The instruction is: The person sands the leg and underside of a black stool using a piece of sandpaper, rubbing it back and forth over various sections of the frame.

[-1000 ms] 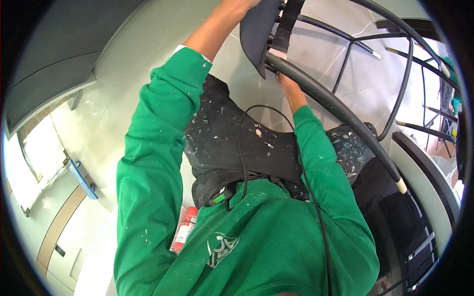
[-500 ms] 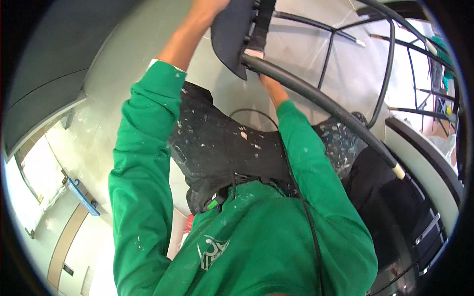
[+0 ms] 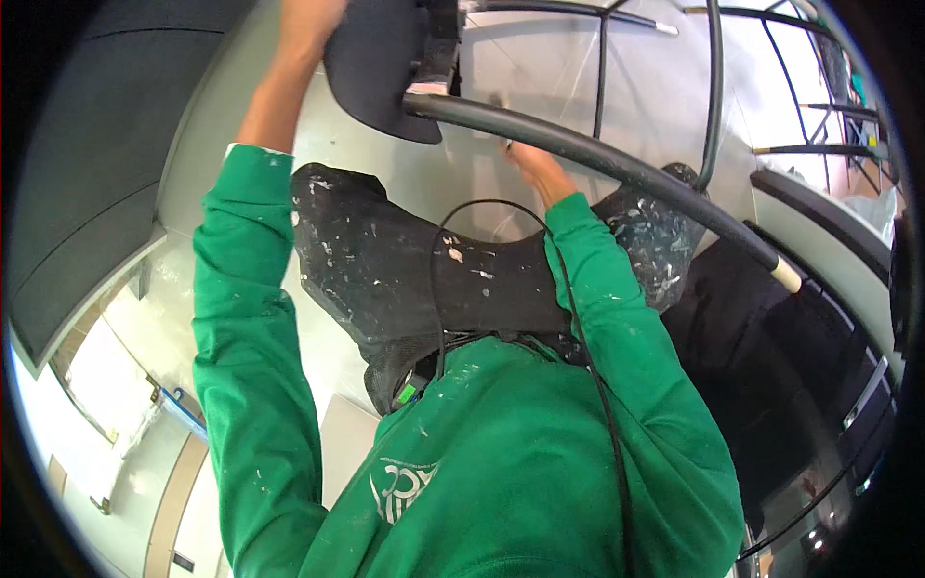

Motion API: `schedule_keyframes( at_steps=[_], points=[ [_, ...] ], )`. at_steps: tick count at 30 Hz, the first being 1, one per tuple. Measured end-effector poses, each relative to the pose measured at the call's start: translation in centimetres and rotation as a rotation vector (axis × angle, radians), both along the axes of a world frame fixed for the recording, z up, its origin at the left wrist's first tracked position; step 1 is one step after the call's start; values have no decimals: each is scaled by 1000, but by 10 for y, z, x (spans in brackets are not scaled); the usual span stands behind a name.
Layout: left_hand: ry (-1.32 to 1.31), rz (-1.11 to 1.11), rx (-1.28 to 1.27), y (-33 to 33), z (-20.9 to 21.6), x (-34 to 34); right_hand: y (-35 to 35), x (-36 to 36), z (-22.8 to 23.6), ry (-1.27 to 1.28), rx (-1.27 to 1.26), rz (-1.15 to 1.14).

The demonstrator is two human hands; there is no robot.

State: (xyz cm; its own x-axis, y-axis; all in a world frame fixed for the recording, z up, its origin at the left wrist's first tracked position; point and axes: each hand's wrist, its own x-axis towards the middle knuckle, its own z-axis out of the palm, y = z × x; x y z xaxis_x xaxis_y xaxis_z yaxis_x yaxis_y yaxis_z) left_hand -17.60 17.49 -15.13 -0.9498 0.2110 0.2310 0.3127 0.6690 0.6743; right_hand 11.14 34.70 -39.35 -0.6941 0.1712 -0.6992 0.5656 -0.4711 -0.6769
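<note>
My left hand (image 3: 306,21) is raised to the picture's top edge and grips the rim of a dark, rounded flat board (image 3: 378,69). The board's right side meets a thick black tube rail (image 3: 617,164) that runs diagonally down to the right. My right hand (image 3: 538,171) sits just under that rail against a white surface (image 3: 525,72). Its fingers are closed on a small tool whose tip (image 3: 507,144) pokes out; the tool's kind is unclear. Both sleeves are green (image 3: 241,318), above black paint-spattered trousers (image 3: 405,260).
Thin black metal bars (image 3: 713,87) curve above the rail at the upper right. A dark curved frame with a white edge (image 3: 819,217) stands at the right. A black cable (image 3: 588,366) runs down my chest. Far below at the left lies a pale floor (image 3: 116,385).
Both hands and the dark board have shifted left and up in the picture, and my left arm stretches higher. The red canister by my hip has gone out of sight.
</note>
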Motion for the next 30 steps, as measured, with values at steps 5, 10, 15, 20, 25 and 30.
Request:
schedule_keyframes(
  at_steps=[5, 10, 15, 20, 25, 30],
  points=[
    [-53, 78, -26, -36, -8, -24, -9, -11, 16, 69, -14, -173],
    [-330, -287, 129, 5, -3, -19, -18, -1, -51, 36, 298, 119],
    [-222, -189, 137, -9, -9, -16, -39, -18, 7, -54, 412, 226],
    [-255, -186, 110, 2, 3, -8, -44, -28, -24, 104, 590, 257],
    [-188, -37, 50, 0, 4, -10, -32, -36, -50, 289, 945, 556],
    [-188, -196, 130, 19, 8, 12, -15, -20, -96, 323, 1126, 617]
  ],
)
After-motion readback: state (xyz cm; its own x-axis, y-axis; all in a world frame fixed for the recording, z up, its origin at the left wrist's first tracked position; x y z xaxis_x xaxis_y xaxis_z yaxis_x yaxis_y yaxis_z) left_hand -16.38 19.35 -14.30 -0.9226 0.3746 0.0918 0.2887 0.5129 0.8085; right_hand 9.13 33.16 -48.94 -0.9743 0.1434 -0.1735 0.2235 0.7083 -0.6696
